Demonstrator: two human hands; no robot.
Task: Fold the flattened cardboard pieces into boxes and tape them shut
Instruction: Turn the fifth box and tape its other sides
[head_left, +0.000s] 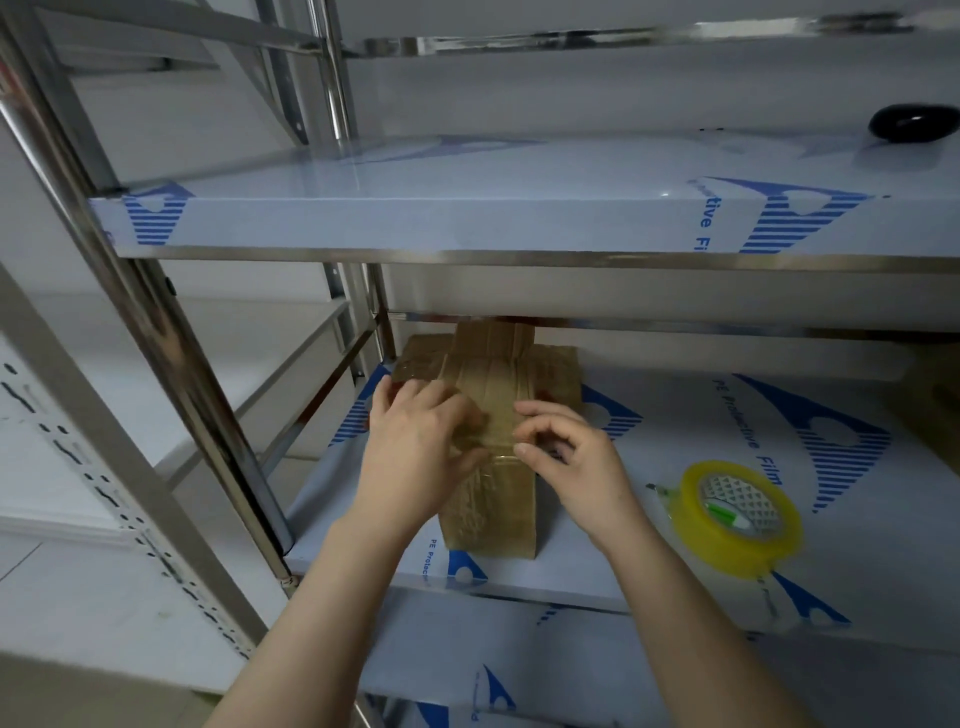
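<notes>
Left grip lies palm-down across the top of the bundle of flattened cardboard pieces, fingers spread and only slightly bent, pressing it still without closing round it. The bundle sits at the middle of the frame on the film-covered shelf, near its front edge. It looks like many flat blanks packed together and bound with a glossy clear wrap. More brown cardboard lies crosswise just behind it, under the shelf above; whether that is a separate stack cannot be told.

Right grip is curled at the bundle's right edge, thumb and forefinger drawn close together at the clear wrap. Whether they have actually caught any of it, I cannot tell.

Further right, well apart from the bundle, a yellow roll of tape rests tilted on the same shelf, held by neither grip. At the upper right a black rounded object sits on the shelf above.

By my reading the task is at its very start: the blanks are bundled, no box is folded, and nothing is taped. Unwrapping, folding and sealing are all left to do.
</notes>
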